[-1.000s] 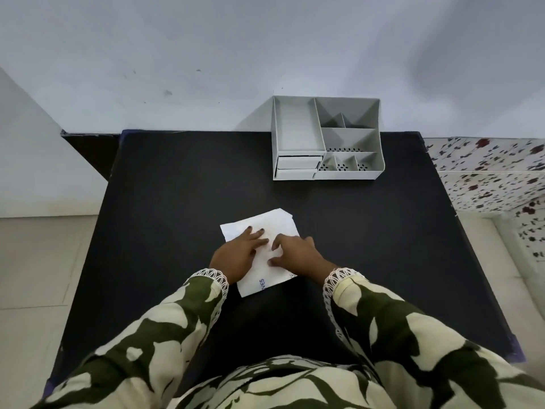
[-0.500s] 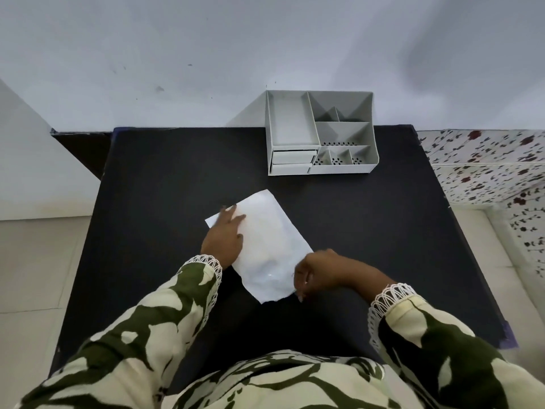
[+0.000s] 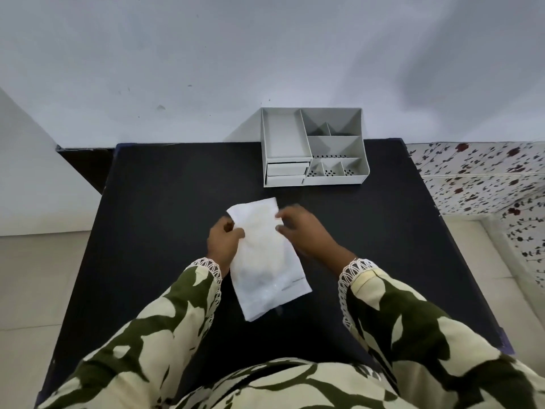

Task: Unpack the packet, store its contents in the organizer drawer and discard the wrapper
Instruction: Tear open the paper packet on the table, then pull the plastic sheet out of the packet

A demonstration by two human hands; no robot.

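A white sealed packet [image 3: 265, 258] is held up over the middle of the black table [image 3: 165, 208], its long side running toward me. My left hand [image 3: 222, 242] pinches its upper left edge. My right hand [image 3: 303, 231] grips its upper right corner, a little blurred. The packet's contents are hidden inside. The grey organizer [image 3: 314, 147] stands at the table's far edge against the wall, with two shut drawers [image 3: 286, 173] at its front left and several open compartments.
A white wall [image 3: 265, 54] runs behind the table. Pale floor tiles [image 3: 38, 276] lie to the left. A surface with a dark floral print [image 3: 483, 178] sits off the table's right side.
The packet lay flat under both hands, then was turned over. Now it is lifted and turned lengthwise, and my right hand has moved from its near corner to its far right corner.
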